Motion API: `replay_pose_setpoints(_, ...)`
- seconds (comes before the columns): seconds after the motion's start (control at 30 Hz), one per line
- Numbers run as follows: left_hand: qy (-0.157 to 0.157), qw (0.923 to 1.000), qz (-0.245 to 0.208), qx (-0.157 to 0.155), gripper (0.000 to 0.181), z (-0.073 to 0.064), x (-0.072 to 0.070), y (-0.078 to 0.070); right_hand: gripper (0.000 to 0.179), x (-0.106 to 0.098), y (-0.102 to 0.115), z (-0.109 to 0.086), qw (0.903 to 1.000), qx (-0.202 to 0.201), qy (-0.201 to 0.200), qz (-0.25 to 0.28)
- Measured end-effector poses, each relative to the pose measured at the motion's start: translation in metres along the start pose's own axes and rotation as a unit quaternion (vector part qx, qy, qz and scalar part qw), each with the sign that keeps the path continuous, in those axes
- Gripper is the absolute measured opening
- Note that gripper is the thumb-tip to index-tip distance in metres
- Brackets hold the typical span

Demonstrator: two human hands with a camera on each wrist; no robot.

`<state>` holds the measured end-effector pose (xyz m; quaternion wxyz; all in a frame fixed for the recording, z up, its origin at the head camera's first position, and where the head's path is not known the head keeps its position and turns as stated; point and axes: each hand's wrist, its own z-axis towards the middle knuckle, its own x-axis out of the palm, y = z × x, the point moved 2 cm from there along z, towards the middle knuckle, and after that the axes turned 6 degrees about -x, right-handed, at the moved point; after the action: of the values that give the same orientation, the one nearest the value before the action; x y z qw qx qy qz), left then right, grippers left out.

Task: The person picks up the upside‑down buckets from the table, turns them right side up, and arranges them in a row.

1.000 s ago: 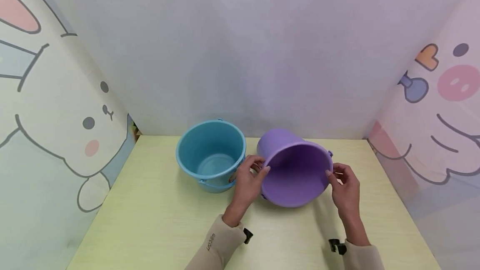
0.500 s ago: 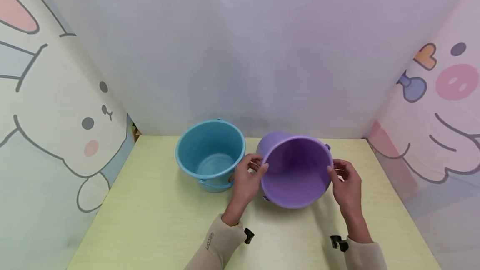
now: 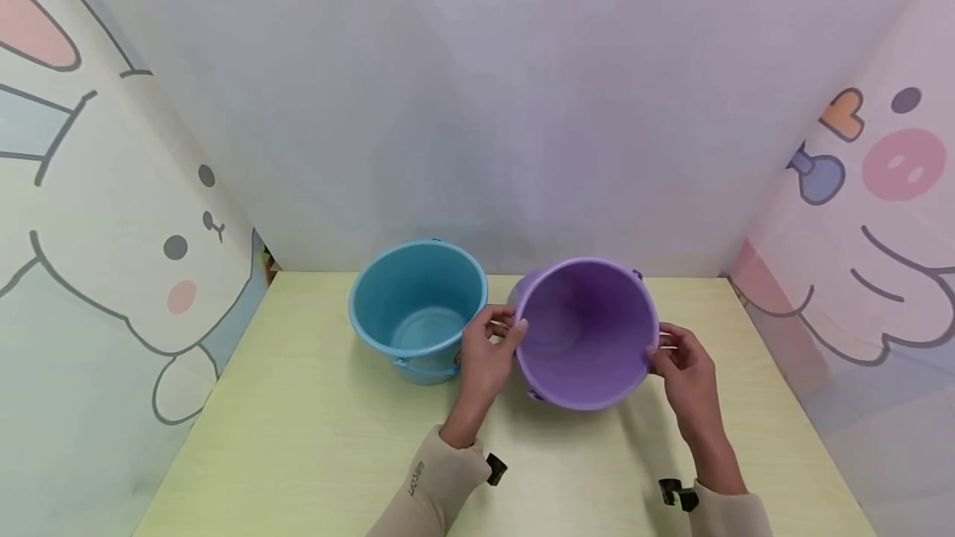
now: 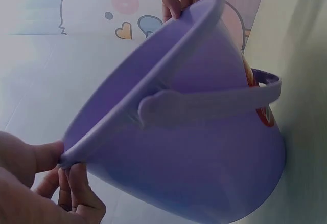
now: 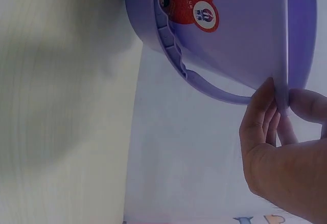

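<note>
A purple bucket (image 3: 585, 338) leans with its mouth tipped toward me, right of centre in the head view. My left hand (image 3: 485, 355) pinches its rim on the left, thumb inside and fingers outside. On the opposite side, my right hand (image 3: 685, 371) pinches the rim the same way. The left wrist view shows the bucket's handle (image 4: 219, 104) hanging down along its wall, with the base edge at the table. A red label (image 5: 191, 1) shows on its wall in the right wrist view. A blue bucket (image 3: 429, 326) stands upright close beside my left hand.
The pale wooden table (image 3: 298, 437) carries both buckets. A plain light wall (image 3: 485, 106) rises behind them. Side panels with a cartoon rabbit (image 3: 127, 214) and a cartoon pig (image 3: 888, 230) border the table left and right.
The purple bucket has tilted further upright between my hands. Its far rim has risen and turned slightly left, showing more of the inside. The blue bucket has stayed in place.
</note>
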<state>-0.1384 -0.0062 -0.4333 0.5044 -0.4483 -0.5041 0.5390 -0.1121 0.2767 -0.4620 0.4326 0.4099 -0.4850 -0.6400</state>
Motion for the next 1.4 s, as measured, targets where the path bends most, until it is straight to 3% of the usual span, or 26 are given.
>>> replay_pose_setpoints(0.3, 0.0, 0.9997, 0.01, -0.022, 0.022, -0.003, 0.0, -0.001, 0.035, -0.004, 0.006, 0.005, 0.9997, -0.016, -0.008, 0.018)
replay_pose_setpoints(0.6, 0.052, 0.9979, 0.007, -0.039, 0.044, -0.006, 0.002, -0.002, 0.039, -0.011, 0.012, 0.012, 0.9992, -0.002, 0.028, 0.028)
replay_pose_setpoints(1.03, 0.066, 0.9883, -0.086, -0.107, 0.046, 0.002, 0.002, 0.005, 0.049, -0.02, 0.016, 0.025, 0.9849, 0.053, 0.142, 0.083)
replay_pose_setpoints(1.4, 0.062, 0.9756, -0.144, -0.153, 0.047, 0.008, 0.006, 0.009, 0.032, -0.018, 0.02, 0.043, 0.9802, 0.071, 0.143, 0.117)
